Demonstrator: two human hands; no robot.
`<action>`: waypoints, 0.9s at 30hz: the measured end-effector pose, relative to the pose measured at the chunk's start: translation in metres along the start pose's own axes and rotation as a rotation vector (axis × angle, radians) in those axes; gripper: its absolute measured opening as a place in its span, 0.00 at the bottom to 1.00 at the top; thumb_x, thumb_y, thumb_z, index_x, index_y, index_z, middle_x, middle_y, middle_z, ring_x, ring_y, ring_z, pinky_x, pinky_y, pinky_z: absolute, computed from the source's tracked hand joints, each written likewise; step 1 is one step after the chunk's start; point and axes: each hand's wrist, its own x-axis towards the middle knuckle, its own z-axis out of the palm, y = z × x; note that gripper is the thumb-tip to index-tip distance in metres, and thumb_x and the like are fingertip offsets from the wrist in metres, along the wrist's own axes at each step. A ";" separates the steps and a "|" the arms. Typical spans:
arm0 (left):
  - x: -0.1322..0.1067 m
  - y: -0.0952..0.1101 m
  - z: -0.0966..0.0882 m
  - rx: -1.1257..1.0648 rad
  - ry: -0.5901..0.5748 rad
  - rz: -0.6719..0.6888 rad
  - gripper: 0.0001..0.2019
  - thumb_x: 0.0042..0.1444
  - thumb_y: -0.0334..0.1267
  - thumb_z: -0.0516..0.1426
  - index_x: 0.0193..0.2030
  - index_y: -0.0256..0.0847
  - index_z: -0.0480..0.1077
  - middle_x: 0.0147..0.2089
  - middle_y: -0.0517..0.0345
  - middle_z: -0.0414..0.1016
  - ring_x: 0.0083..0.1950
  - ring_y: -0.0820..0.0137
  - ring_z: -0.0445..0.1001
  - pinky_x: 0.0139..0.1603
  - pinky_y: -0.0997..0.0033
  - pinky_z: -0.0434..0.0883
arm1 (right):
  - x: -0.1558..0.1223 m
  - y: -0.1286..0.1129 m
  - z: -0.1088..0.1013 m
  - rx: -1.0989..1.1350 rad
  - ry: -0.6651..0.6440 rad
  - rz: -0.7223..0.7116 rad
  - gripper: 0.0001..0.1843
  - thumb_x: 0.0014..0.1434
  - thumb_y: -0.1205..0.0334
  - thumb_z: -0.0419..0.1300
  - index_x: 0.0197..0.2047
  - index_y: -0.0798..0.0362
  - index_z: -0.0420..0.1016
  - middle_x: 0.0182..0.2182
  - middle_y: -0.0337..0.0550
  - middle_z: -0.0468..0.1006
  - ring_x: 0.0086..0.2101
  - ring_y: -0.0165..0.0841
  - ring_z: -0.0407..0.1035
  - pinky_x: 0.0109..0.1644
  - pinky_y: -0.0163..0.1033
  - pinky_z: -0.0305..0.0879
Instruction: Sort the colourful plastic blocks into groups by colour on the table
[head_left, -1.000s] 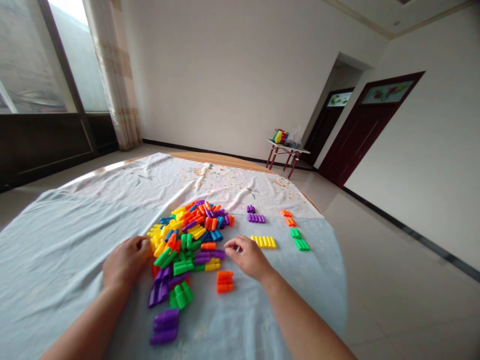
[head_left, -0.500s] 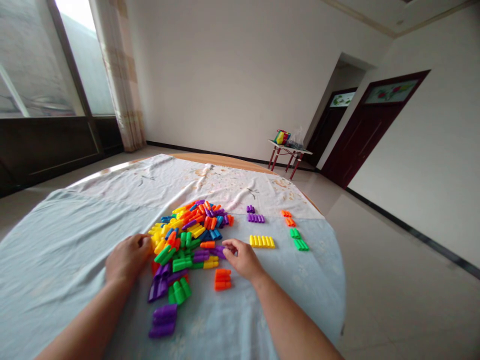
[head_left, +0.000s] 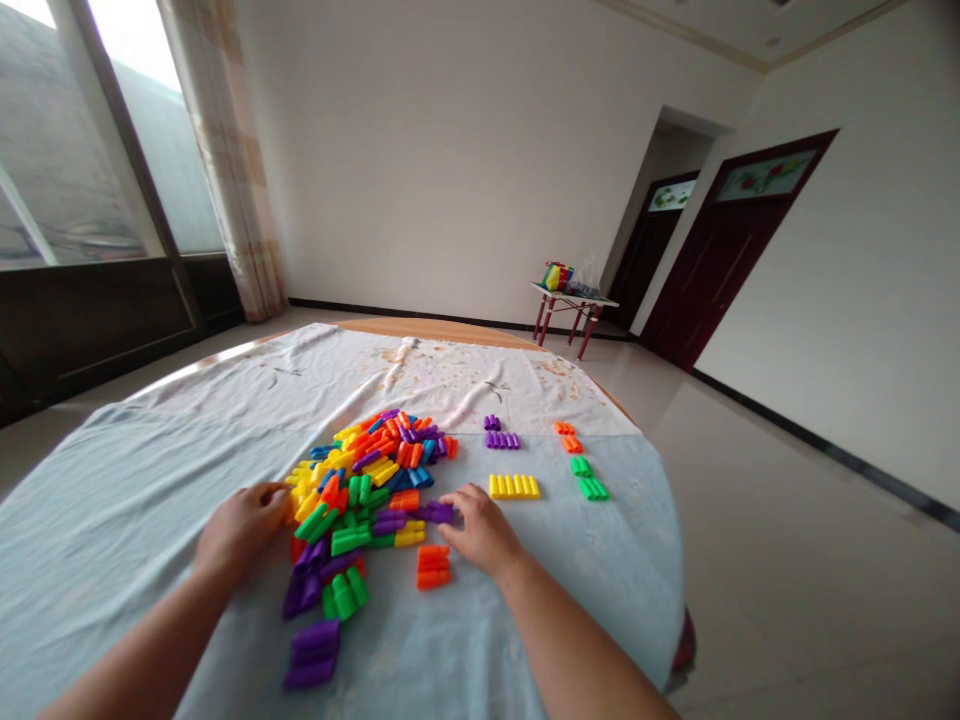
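A heap of bullet-shaped plastic building blocks in yellow, orange, green, purple and blue lies on the tablecloth before me. My left hand rests at the heap's left edge, fingers loosely curved and thumb apart, touching the yellow and orange blocks; some fingertips are hidden. At the heap's right side, my right hand has thumb and fingers closed on the end of a purple block. Just left of that hand's wrist lies an orange block. A green block and a purple block lie nearer to me.
Right of the heap stand a yellow row, purple rows, orange pieces and green pieces. The round table's cloth hangs over its right edge. A small table with bags stands by the far wall.
The view has tilted up and shifted slightly right. Both hands stay at the heap; the purple block at my right hand has turned a little and shows more clearly.
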 end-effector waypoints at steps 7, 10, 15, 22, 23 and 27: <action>-0.023 0.038 -0.019 -0.012 0.182 0.187 0.22 0.57 0.46 0.44 0.50 0.39 0.69 0.49 0.49 0.72 0.49 0.63 0.68 0.49 0.65 0.64 | 0.000 -0.003 -0.009 0.107 -0.024 -0.036 0.19 0.48 0.71 0.61 0.46 0.54 0.73 0.38 0.44 0.71 0.39 0.33 0.66 0.48 0.38 0.65; -0.049 0.075 -0.008 0.018 0.164 0.619 0.19 0.57 0.48 0.47 0.48 0.44 0.71 0.49 0.51 0.72 0.51 0.61 0.66 0.53 0.61 0.61 | 0.000 -0.007 -0.014 0.168 -0.008 -0.046 0.20 0.48 0.71 0.61 0.46 0.53 0.73 0.37 0.43 0.69 0.37 0.31 0.66 0.45 0.38 0.66; -0.071 0.110 0.018 0.091 -0.055 0.926 0.17 0.57 0.48 0.49 0.51 0.53 0.70 0.47 0.56 0.74 0.50 0.63 0.67 0.54 0.57 0.59 | 0.000 -0.009 -0.018 0.235 0.033 -0.097 0.22 0.49 0.71 0.61 0.48 0.52 0.71 0.38 0.42 0.69 0.36 0.30 0.66 0.42 0.36 0.67; -0.062 0.105 0.023 0.092 -0.096 0.837 0.17 0.59 0.48 0.47 0.45 0.52 0.74 0.44 0.57 0.76 0.49 0.63 0.68 0.55 0.56 0.58 | 0.001 0.001 -0.025 0.207 0.025 -0.079 0.21 0.47 0.73 0.62 0.47 0.52 0.72 0.37 0.42 0.68 0.34 0.29 0.65 0.40 0.35 0.66; -0.060 0.104 0.024 0.088 -0.093 0.827 0.17 0.58 0.49 0.47 0.44 0.51 0.74 0.45 0.57 0.75 0.49 0.63 0.68 0.55 0.57 0.59 | 0.001 0.002 -0.026 0.201 0.046 -0.067 0.20 0.47 0.72 0.62 0.46 0.52 0.73 0.37 0.42 0.68 0.34 0.29 0.65 0.40 0.35 0.66; -0.053 0.099 0.025 0.096 -0.018 0.776 0.23 0.55 0.54 0.49 0.54 0.51 0.68 0.54 0.55 0.71 0.56 0.60 0.64 0.59 0.54 0.55 | 0.001 0.004 -0.027 0.171 0.078 -0.028 0.17 0.49 0.67 0.63 0.45 0.52 0.73 0.36 0.41 0.69 0.33 0.29 0.65 0.40 0.35 0.66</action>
